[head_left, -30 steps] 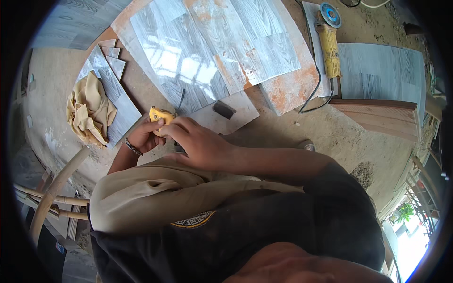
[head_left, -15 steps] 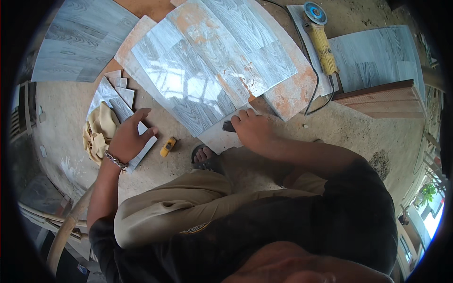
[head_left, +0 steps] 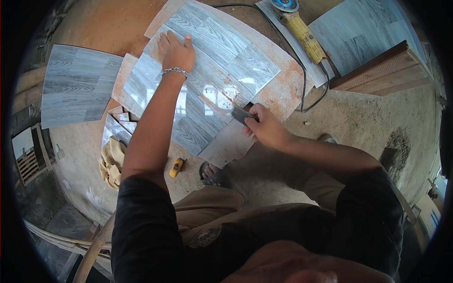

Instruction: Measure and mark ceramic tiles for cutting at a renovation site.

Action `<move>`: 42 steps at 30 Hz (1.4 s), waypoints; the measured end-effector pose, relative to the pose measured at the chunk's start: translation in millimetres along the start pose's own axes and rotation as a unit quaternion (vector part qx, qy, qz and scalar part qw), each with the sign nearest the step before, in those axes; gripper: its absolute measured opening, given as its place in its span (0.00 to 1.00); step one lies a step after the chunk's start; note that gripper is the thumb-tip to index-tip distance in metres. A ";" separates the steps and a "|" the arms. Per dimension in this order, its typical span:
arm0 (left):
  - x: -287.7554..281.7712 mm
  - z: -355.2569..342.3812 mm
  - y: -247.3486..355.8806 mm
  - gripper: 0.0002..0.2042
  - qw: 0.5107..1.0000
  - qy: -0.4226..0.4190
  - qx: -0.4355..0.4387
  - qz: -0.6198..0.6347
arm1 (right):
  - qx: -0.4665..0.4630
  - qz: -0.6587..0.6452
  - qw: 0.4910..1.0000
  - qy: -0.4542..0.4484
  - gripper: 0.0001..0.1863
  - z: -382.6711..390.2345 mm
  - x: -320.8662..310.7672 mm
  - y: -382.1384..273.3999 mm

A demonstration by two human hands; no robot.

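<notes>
My left hand (head_left: pixel 177 53) lies on the far left part of a glossy grey wood-pattern tile (head_left: pixel 203 61), fingers stretched out. Orange-brown dust marks the tile's surface. In my right hand (head_left: pixel 266 125) is a small dark grey, flat rectangular piece (head_left: pixel 241 114), gripped between thumb and fingers. It is at the tile's near right edge; its exact kind I cannot make out. The tile rests on a larger dusty board (head_left: pixel 290 78), and a pale slab (head_left: pixel 226 146) shows beneath its near corner.
A yellow angle grinder (head_left: pixel 302 35) with a blue disc and black cord (head_left: pixel 303 96) lies at the far right. More tiles (head_left: pixel 78 87) lie left and right. Tile offcuts (head_left: pixel 123 123), a beige cloth (head_left: pixel 112 160) and a yellow tape measure (head_left: pixel 176 167) are on the near left floor.
My left hand has moved from beside the cloth and offcuts up onto the tile. My right hand has shifted slightly right and nearer, bringing the dark piece against the tile's edge.
</notes>
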State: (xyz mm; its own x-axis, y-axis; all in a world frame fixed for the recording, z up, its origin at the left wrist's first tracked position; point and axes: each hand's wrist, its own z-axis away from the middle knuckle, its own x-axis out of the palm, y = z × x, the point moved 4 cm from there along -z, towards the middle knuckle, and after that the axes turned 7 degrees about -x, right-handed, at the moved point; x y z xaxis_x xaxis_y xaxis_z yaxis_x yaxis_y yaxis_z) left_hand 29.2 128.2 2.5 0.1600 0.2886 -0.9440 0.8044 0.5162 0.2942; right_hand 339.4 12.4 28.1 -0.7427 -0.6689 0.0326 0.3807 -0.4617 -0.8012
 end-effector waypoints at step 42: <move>-1.5 31.1 -12.6 0.28 0.999 -0.012 -0.030 0.028 | -0.291 0.542 0.786 0.058 0.09 -271.1 64.2 -199.3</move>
State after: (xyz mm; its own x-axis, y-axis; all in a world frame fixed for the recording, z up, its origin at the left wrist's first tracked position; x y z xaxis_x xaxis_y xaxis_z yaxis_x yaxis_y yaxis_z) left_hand 36.6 96.2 -4.4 0.2181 0.3000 -0.9287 0.7575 0.5479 0.3549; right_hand 66.5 219.5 27.9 -0.2142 -0.4132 -0.8851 0.5320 0.7106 -0.4604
